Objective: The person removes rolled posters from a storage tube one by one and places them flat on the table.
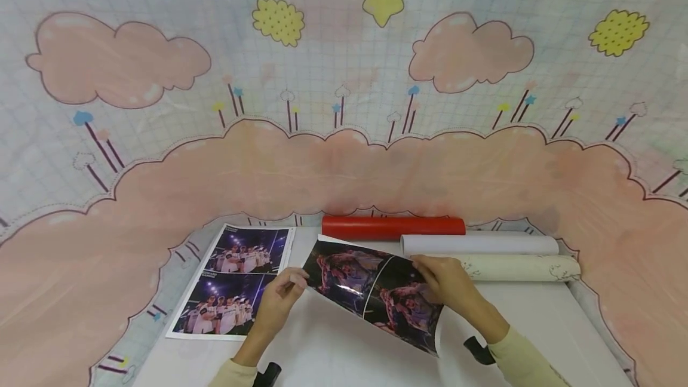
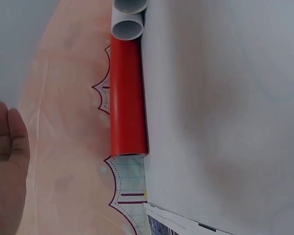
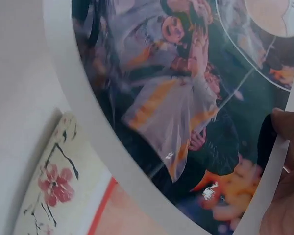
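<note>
A glossy photo print (image 1: 349,276) with two dark pictures side by side is held up over the white table, tilted and bowed. My left hand (image 1: 278,300) pinches its left edge; in the left wrist view the fingers (image 2: 18,142) lie against the pale back of the sheet. At the upper right edge my right hand (image 1: 451,284) grips the print, thumb on the picture side in the right wrist view, where the glossy face (image 3: 161,107) curves. Left of the left hand, a second photo sheet (image 1: 228,303) with two group pictures lies flat, partly behind that hand.
Along the back of the table (image 1: 322,363) lie a red roll (image 1: 392,227), a white roll (image 1: 484,244) and a cream roll (image 1: 527,267) with a flower pattern. A cloud-patterned cloth (image 1: 344,172) rises behind them. Small black devices sit by both wrists.
</note>
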`<state>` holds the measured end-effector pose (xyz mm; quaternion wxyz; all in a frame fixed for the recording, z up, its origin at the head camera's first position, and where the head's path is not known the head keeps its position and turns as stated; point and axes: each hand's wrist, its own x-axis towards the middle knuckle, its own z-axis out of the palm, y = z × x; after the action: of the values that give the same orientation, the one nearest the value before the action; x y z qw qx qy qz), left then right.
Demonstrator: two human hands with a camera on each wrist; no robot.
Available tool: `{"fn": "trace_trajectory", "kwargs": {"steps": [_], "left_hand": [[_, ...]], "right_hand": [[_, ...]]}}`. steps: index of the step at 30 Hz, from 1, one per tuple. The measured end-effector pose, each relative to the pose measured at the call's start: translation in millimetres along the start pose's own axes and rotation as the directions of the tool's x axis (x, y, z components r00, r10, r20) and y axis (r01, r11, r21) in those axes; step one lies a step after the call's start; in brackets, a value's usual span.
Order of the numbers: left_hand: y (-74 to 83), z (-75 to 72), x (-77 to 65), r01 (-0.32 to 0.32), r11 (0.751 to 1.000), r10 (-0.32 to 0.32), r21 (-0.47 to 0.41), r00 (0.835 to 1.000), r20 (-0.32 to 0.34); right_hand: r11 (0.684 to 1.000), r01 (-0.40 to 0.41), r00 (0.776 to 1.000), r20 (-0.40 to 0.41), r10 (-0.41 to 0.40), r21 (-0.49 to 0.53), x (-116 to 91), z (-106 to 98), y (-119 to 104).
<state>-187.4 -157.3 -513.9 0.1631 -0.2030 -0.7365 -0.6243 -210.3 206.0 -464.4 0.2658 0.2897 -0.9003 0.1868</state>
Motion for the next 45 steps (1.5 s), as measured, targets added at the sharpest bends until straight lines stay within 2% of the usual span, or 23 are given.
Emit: {"fn": "trace_trajectory", "kwargs": {"steps": [5, 8, 11, 14, 17, 21, 24, 26, 29, 32, 36, 41, 45], "left_hand": [[0.1, 5.2, 0.5, 0.098, 0.995, -0.100, -0.033, 0.993, -0.059], [0.2, 7.5, 2.7, 0.174, 0.979, -0.184, -0.105, 0.978, -0.100], [-0.2, 9.4, 1.6, 0.248, 0.946, -0.274, -0.207, 0.955, -0.112], [-2.5, 13.0, -2.9, 0.339, 0.887, -0.370, -0.314, 0.928, -0.043], [-5.2, 18.3, -8.8, 0.409, 0.845, -0.409, -0.345, 0.909, 0.076], [-5.6, 28.2, -17.4, 0.401, 0.845, -0.333, -0.353, 0.912, 0.240], [-2.9, 38.3, -22.8, 0.412, 0.830, -0.295, -0.375, 0.896, 0.333], [-0.1, 46.8, -24.4, 0.458, 0.807, -0.338, -0.373, 0.876, 0.344], [5.2, 58.2, -25.2, 0.514, 0.787, -0.434, -0.341, 0.854, 0.286], [7.8, 65.7, -24.1, 0.542, 0.793, -0.514, -0.279, 0.841, 0.173], [6.7, 66.6, -24.0, 0.529, 0.820, -0.523, -0.219, 0.847, 0.091], [1.8, 62.2, -17.6, 0.488, 0.855, -0.480, -0.178, 0.873, 0.086], [-0.2, 58.4, -9.9, 0.447, 0.882, -0.434, -0.149, 0.894, 0.115]], "right_hand": [[0.996, -0.040, 0.999, -0.008, 0.041, 0.075, -3, 2, 0], [0.992, -0.062, 0.997, -0.029, 0.066, 0.113, -3, 4, 0], [0.978, -0.118, 0.992, -0.021, 0.123, 0.174, -6, 7, -1], [0.950, -0.198, 0.979, 0.005, 0.202, 0.241, -11, 11, -2], [0.919, -0.263, 0.963, 0.022, 0.268, 0.293, -15, 16, -4], [0.897, -0.286, 0.954, 0.015, 0.298, 0.339, -19, 22, -9], [0.902, -0.273, 0.955, -0.017, 0.296, 0.335, -19, 26, -13], [0.909, -0.263, 0.955, -0.047, 0.293, 0.322, -18, 28, -16], [0.922, -0.250, 0.955, -0.083, 0.285, 0.296, -17, 31, -19], [0.919, -0.266, 0.948, -0.094, 0.304, 0.291, -17, 33, -22], [0.886, -0.349, 0.924, -0.043, 0.379, 0.304, -21, 35, -22], [0.802, -0.457, 0.885, 0.109, 0.452, 0.384, -28, 36, -18], [0.729, -0.499, 0.866, 0.243, 0.437, 0.469, -30, 33, -11]]}}
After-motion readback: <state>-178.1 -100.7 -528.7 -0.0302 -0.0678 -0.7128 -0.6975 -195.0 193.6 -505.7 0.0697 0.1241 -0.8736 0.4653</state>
